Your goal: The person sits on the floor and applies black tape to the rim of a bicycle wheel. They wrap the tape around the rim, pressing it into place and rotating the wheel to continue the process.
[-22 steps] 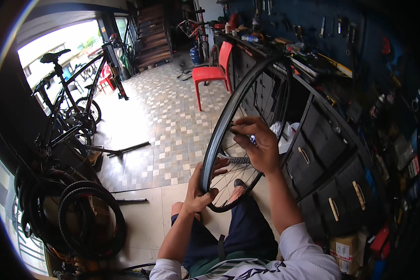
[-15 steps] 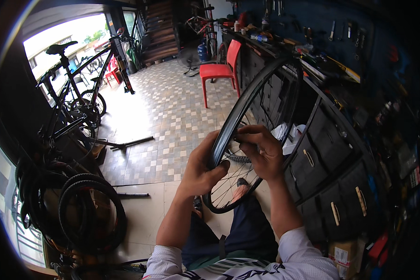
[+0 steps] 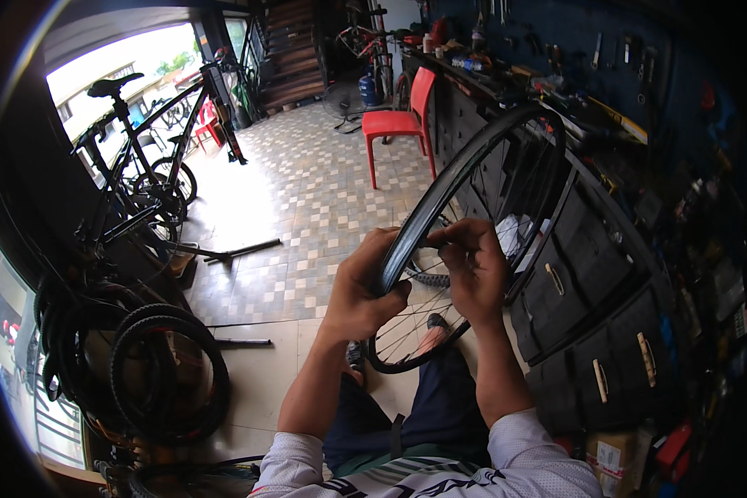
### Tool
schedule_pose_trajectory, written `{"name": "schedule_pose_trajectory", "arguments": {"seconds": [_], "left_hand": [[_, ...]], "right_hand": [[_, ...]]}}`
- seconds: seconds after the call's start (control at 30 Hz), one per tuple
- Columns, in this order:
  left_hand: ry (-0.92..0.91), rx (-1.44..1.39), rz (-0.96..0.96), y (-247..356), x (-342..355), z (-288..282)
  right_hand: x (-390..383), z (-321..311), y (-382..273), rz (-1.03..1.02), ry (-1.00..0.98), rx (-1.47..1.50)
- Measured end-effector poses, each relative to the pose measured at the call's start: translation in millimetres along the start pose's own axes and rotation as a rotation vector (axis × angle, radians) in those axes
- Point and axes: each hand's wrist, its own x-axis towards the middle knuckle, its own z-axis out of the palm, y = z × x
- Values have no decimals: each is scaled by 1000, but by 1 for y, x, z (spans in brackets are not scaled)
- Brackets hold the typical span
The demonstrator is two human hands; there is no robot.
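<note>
A black bicycle wheel rim (image 3: 434,199) with thin spokes stands tilted in front of me, above my knees. My left hand (image 3: 367,286) is wrapped round the near left part of the rim, its thumb on the inner side toward the spokes. My right hand (image 3: 476,270) is at the same stretch of rim, from the spoke side. Its thumb and forefinger are pinched together close to the rim's edge. Whatever sits between those fingertips is too small and dark to make out.
A red chair (image 3: 393,124) stands ahead on the tiled floor. Dark drawers (image 3: 585,257) and a tool-laden workbench (image 3: 548,87) run along the right. At left are a bicycle (image 3: 133,133) and piled tyres (image 3: 170,373). Behind the rim lies another tyre (image 3: 427,278).
The whole view has shifted slightly, with the room sitting a little further right. The wheel leans slightly more to the right. Both hands keep nearly the same places on the rim.
</note>
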Motion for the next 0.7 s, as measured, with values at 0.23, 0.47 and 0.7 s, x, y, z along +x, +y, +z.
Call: {"name": "schedule_pose_trajectory", "arguments": {"seconds": [0.23,0.47,0.7], "left_hand": [[17,-4,-32,10,-1,21],[71,61,9,5,2,28],[137,202,41,10,6,38]], "right_hand": [[8,-2,-3,182,78,186],[15,-21,-17,-448,-8,-684],[25,-34,-26,-639,-49,-995]]}}
